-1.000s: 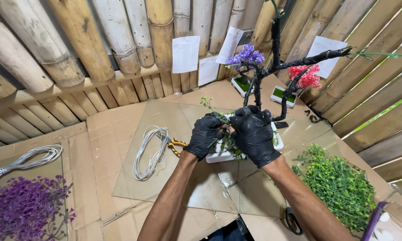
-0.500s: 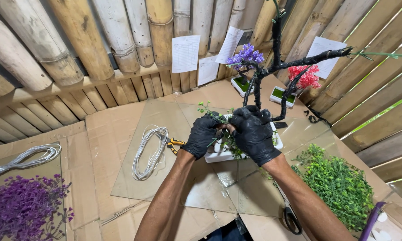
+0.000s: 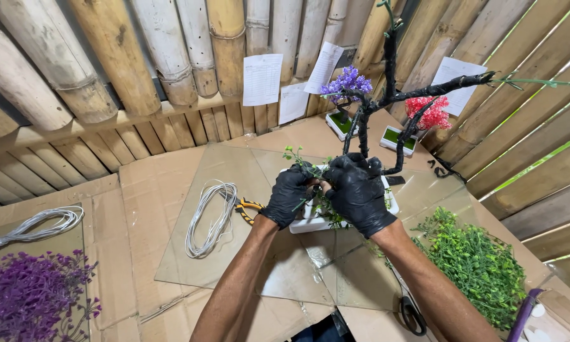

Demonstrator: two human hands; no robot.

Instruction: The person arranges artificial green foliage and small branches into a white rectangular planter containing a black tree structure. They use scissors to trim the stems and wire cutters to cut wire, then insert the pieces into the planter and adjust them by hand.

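Looking down from my head camera, I am working over the white tray [image 3: 310, 221], which is sitting on a clear sheet [image 3: 234, 240] laid across the cardboard floor [image 3: 145, 183]. My left hand [image 3: 289, 196], in a black glove, is closing its fingers around a small green sprig [image 3: 300, 158] just above the tray's left half, the leaves poking out over my knuckles. My right hand [image 3: 359, 190], gloved the same way, is curling shut at the foot of the black branch [image 3: 392, 95] that is rising from the tray's middle; I cannot tell exactly how much of the stem it is pinching, since the fingers are hiding it. Both hands are touching each other above the tray. Left of the tray, a coil of pale wire [image 3: 212, 218] is lying on the sheet, with orange-handled pliers [image 3: 247, 208] between the coil and the tray. Behind the tray, a purple flower cluster [image 3: 347, 82] and a red one [image 3: 430, 111] are standing in small white pots. Right of the tray a heap of green foliage [image 3: 478, 266] is lying, and far left of it a purple bunch [image 3: 28, 297].
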